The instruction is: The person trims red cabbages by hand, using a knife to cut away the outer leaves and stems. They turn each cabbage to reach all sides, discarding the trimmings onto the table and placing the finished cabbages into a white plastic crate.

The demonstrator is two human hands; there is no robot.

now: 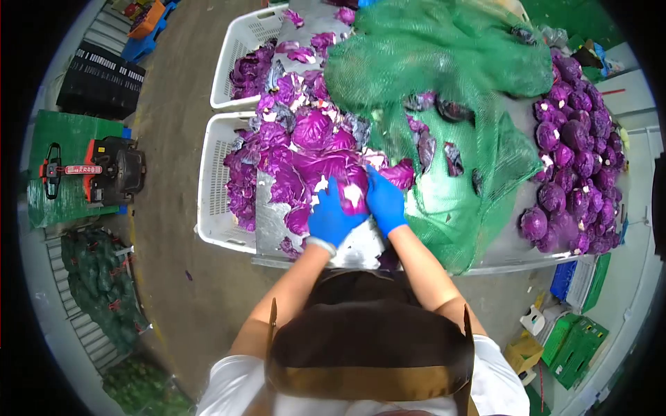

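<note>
My left hand, in a blue glove, rests against a purple red cabbage with a white patch. My right hand, also gloved in blue, presses on the cabbage's other side, so it sits between both hands. Some fingertips are hidden among the leaves. Around and beyond the hands, loose red cabbage leaves lie heaped on the metal table. Close to my right hand, green mesh netting spreads over the table with a few dark leaves on it.
Two white crates holding leaves stand along the table's left side. Whole red cabbages are piled at the right end. A red-and-black pallet jack stands on the floor at left. Green crates are at lower right.
</note>
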